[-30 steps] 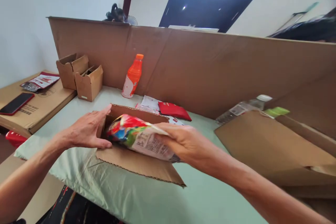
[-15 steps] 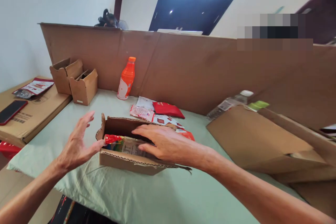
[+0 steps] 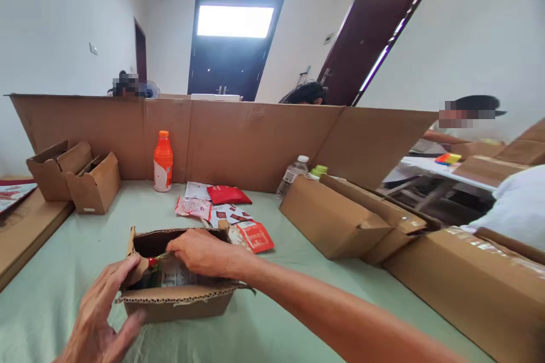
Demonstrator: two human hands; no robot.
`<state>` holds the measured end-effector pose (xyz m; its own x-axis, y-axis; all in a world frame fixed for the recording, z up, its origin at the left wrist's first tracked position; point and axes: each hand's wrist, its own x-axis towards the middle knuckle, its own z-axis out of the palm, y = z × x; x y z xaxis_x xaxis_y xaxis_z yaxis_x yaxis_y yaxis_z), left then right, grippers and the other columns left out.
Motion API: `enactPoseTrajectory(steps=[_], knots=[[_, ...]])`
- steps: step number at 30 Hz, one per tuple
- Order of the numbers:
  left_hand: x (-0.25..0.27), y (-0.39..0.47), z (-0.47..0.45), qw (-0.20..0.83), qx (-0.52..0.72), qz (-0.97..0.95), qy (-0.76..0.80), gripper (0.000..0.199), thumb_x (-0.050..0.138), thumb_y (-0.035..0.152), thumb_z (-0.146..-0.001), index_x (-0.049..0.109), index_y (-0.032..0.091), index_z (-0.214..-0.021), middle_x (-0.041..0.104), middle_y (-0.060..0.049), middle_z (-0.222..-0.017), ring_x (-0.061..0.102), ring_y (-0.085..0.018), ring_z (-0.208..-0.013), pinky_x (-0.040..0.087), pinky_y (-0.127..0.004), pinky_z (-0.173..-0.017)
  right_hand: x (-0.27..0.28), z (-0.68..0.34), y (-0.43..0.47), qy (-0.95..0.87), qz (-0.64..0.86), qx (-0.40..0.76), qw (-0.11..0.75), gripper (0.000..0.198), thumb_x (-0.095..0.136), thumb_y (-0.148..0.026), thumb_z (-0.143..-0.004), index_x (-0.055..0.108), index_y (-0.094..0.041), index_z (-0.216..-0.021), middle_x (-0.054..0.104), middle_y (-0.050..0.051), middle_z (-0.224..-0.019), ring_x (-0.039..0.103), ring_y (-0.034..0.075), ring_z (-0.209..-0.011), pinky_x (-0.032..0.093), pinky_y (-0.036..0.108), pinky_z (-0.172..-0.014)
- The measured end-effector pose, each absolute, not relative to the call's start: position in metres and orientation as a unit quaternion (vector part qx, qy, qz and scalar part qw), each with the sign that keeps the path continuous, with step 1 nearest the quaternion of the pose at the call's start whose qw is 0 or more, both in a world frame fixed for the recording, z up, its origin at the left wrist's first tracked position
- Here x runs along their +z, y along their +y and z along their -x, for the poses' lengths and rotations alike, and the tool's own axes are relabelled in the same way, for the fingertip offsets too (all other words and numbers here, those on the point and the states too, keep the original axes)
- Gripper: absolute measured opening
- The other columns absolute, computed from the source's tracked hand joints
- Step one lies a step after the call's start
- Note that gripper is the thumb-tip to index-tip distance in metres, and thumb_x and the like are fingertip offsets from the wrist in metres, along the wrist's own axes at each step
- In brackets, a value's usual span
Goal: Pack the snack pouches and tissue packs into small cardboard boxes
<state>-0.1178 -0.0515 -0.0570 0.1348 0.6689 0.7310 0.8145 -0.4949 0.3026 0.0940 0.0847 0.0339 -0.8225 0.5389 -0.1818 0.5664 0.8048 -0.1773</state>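
Left hand [image 3: 100, 312] spread loosely at the box [image 3: 179, 309] end | right hand [image 3: 206, 252] at the packet [image 3: 174, 277] inside; I can't tell whether it's pinching | remotely, I'd fear the ragged rim [image 3: 204, 294] snagging it if dragged.

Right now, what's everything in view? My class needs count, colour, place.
Open box: 1, brown, front left of centre
Inner packet: 1, multicoloured, inside open box
Flat packets: about 5, red, pink, white, behind open box
Orange bottle: 1, orange, back left
Clear bottle: 1, transparent, back right
Green item: 1, beside clear bottle
Small boxes: 2, brown, left
Large boxes: several, brown, right
Flat carton: 1, brown, far left
Screen: 1, brown, across back
Cloth: 1, pale green, beneath
People: at least 3, beyond screen
Doors: at least 2, dark, background
Left hand: 1, bare, at open box
Right hand: 1, bare, inside it
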Motion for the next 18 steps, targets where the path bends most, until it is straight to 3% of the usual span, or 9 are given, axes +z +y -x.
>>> enactPoseTrajectory(steps=[3, 5, 7, 11, 18], knots=[[-0.051, -0.049, 0.111, 0.128, -0.429, 0.762, -0.468, 0.048, 0.057, 0.018, -0.093, 0.054, 0.022, -0.141, 0.072, -0.01, -0.125, 0.071, -0.021, -0.112, 0.059, -0.031, -0.096, 0.03, -0.099, 0.085, 0.952, -0.271, -0.139, 0.04, 0.035, 0.051, -0.014, -0.093, 0.073, -0.017, -0.119, 0.076, 0.013, -0.118, 0.07, 0.027, -0.108, 0.049, 0.033, -0.085], [-0.048, -0.05, 0.107, 0.125, -0.427, 0.769, -0.459, 0.046, 0.057, 0.013, -0.091, 0.057, 0.021, -0.136, 0.072, -0.012, -0.126, 0.069, -0.022, -0.116, 0.058, -0.034, -0.099, 0.028, -0.107, 0.084, 0.948, -0.271, -0.166, -0.019, 0.044, 0.056, -0.02, -0.092, 0.066, -0.015, -0.134, 0.069, 0.015, -0.134, 0.066, 0.028, -0.119, 0.05, 0.037, -0.096], [-0.048, -0.051, 0.104, 0.103, -0.425, 0.774, -0.458, 0.045, 0.056, 0.01, -0.09, 0.058, 0.02, -0.133, 0.07, -0.013, -0.129, 0.067, -0.024, -0.121, 0.057, -0.039, -0.102, 0.026, -0.116, 0.084, 0.936, -0.279, -0.193, -0.092, 0.057, 0.058, -0.024, -0.091, 0.055, -0.014, -0.147, 0.064, 0.015, -0.142, 0.067, 0.027, -0.117, 0.051, 0.04, -0.101], [-0.051, -0.051, 0.101, 0.079, -0.419, 0.781, -0.456, 0.052, 0.056, 0.007, -0.082, 0.058, 0.02, -0.133, 0.068, -0.014, -0.13, 0.063, -0.027, -0.126, 0.055, -0.046, -0.103, 0.019, -0.127, 0.086, 0.919, -0.297, -0.21, -0.155, 0.058, 0.053, -0.026, -0.092, 0.051, -0.019, -0.15, 0.067, 0.011, -0.138, 0.073, 0.022, -0.103, 0.053, 0.041, -0.103], [-0.052, -0.052, 0.097, 0.08, -0.422, 0.769, -0.473, 0.056, 0.056, 0.008, -0.08, 0.057, 0.023, -0.134, 0.061, -0.014, -0.134, 0.062, -0.028, -0.123, 0.057, -0.046, -0.098, 0.021, -0.12, 0.078, 0.931, -0.285, -0.147, -0.175, 0.042, 0.052, -0.021, -0.095, 0.065, -0.018, -0.135, 0.076, 0.01, -0.119, 0.072, 0.025, -0.109, 0.054, 0.042, -0.101]])
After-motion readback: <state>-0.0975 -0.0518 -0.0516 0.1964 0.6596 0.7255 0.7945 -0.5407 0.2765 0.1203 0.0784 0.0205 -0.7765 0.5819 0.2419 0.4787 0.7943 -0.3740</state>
